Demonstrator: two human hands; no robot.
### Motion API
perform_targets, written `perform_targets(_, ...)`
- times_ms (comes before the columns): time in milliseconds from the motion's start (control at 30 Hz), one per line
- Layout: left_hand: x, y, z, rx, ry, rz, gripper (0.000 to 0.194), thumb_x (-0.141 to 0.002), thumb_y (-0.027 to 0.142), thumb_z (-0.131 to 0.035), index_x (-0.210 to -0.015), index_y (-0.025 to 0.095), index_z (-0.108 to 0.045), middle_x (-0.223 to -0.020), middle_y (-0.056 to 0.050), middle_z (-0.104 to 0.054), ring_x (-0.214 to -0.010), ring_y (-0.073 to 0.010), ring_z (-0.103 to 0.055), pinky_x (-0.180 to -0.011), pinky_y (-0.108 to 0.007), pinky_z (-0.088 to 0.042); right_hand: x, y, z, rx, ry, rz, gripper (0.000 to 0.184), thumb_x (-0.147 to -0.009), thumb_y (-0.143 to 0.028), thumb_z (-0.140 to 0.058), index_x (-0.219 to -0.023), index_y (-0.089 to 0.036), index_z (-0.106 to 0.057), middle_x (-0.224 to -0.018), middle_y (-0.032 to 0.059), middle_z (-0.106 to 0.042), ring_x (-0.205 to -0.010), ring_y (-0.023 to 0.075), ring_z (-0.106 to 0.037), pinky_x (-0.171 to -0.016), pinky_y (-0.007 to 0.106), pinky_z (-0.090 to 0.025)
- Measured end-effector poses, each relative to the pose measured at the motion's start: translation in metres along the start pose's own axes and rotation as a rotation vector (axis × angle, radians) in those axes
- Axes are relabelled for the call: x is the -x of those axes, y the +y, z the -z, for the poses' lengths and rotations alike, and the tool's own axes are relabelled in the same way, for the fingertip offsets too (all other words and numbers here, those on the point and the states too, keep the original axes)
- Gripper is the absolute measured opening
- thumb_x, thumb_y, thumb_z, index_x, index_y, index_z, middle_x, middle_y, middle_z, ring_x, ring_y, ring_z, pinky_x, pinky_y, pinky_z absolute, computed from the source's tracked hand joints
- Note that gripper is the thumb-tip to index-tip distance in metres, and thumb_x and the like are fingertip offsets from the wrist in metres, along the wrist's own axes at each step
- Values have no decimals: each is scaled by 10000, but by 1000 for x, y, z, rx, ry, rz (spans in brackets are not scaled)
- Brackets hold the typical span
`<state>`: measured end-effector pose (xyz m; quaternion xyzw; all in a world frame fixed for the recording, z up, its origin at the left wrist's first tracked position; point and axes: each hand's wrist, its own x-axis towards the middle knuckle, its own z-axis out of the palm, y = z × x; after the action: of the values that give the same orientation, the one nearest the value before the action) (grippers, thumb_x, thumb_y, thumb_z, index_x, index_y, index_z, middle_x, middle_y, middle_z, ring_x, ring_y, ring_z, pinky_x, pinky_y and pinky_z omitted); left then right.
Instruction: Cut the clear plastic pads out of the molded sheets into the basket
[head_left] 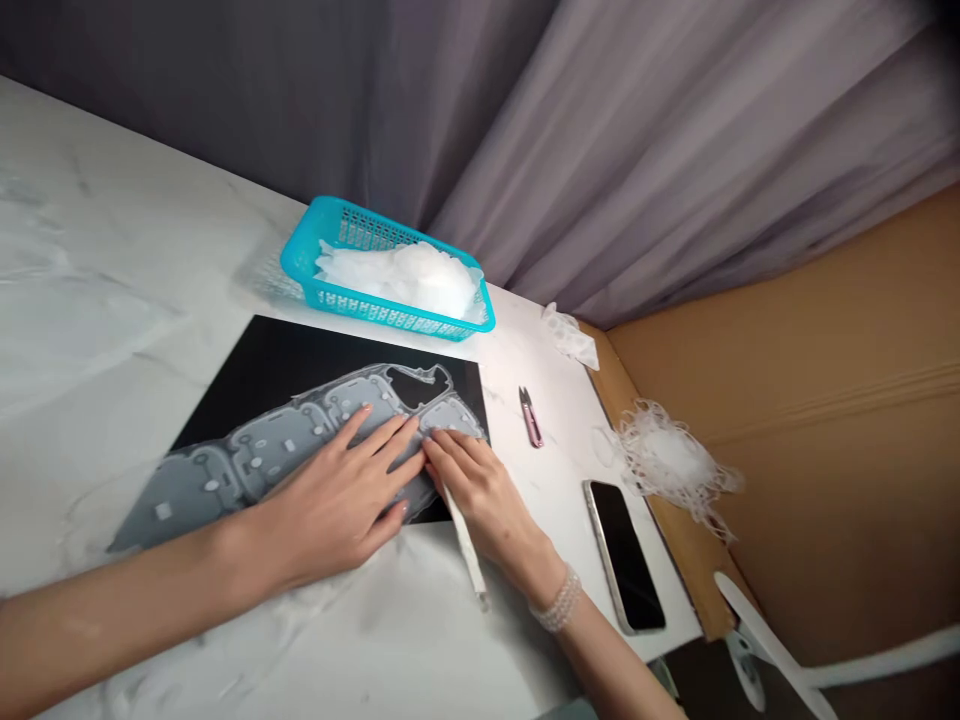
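Note:
My left hand lies flat with its fingers spread on a translucent moulded plastic sheet, which rests on a black mat. My right hand presses on the sheet's far right end, close to my left fingertips. It grips a slim white stick-shaped tool, whose tip is hidden under the hand. The sheet is long, with raised dots and rounded panels, and a cut-out opening shows black near its upper end.
Small pink-handled thread snips and a black smartphone lie right of the mat on the white marble table. A teal plastic basket holds white film. Lacy scraps sit by a cardboard wall.

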<state>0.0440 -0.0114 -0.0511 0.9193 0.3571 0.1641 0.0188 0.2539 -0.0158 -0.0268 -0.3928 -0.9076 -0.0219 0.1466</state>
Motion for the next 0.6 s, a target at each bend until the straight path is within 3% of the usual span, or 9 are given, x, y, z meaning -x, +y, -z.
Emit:
perform_targets(133, 1, -2, -6, -30, 30, -2, 475, -975, 374, -413, -1351, 148, -595, -1500, -178, -480, -1414, -318, -405, -1172, -552, -223, -2, 0, 4, 65, -82, 55, 335, -1005, -125, -424, -1299, -66, -575, -1296, 201, -646, -1160, 295, -599, -954, 458, -552)
perform_targets(233, 2, -5, -8, -30, 27, -19, 491, -955, 343, -441, -1392, 155, -562, -1517, -174, -458, -1421, -321, -395, -1175, -559, -215, -6, 5, 1, -114, -43, 20, 328, -1010, -126, -415, -1288, -98, -585, -1249, 173, -676, -1119, 256, -621, -949, 425, -559)
perform_targets(300, 3, -6, -8, -28, 11, -33, 524, -941, 311, -454, -1443, 169, -509, -1531, -171, -438, -1420, -335, -394, -1169, -576, -210, -5, 18, -2, -345, 68, -122, 295, -1017, -174, -432, -1240, -149, -623, -1173, 131, -712, -1037, 215, -664, -892, 379, -583)
perform_targets(367, 3, -7, -8, -19, -10, -33, 552, -936, 295, -456, -1478, 191, -464, -1544, -165, -420, -1421, -345, -391, -1165, -590, -207, 2, 42, -1, -574, 233, -371, 258, -1011, -276, -477, -1141, -182, -679, -1062, 97, -742, -932, 194, -700, -830, 356, -593)
perform_targets(500, 3, -7, -5, 52, -42, 8, 555, -941, 312, -454, -1489, 226, -449, -1557, -146, -405, -1424, -334, -391, -1180, -588, -175, 35, 102, 21, -930, 590, -857, 343, -920, -472, -596, -957, -162, -739, -869, 78, -740, -811, 212, -720, -788, 373, -587)
perform_targets(533, 2, -7, -4, 84, -54, 21, 549, -942, 320, -456, -1484, 235, -455, -1556, -139, -409, -1426, -330, -389, -1184, -590, -161, 43, 113, 28, -971, 709, -925, 314, -866, -470, -673, -868, -164, -744, -879, 78, -740, -804, 204, -719, -799, 364, -586)
perform_targets(600, -1, -7, 1, 173, -95, 51, 528, -944, 345, -457, -1464, 251, -485, -1543, -124, -435, -1434, -323, -377, -1189, -600, -134, 52, 122, 42, -1022, 745, -943, 288, -833, -459, -718, -840, -172, -746, -959, 82, -740, -835, 191, -716, -846, 365, -580)
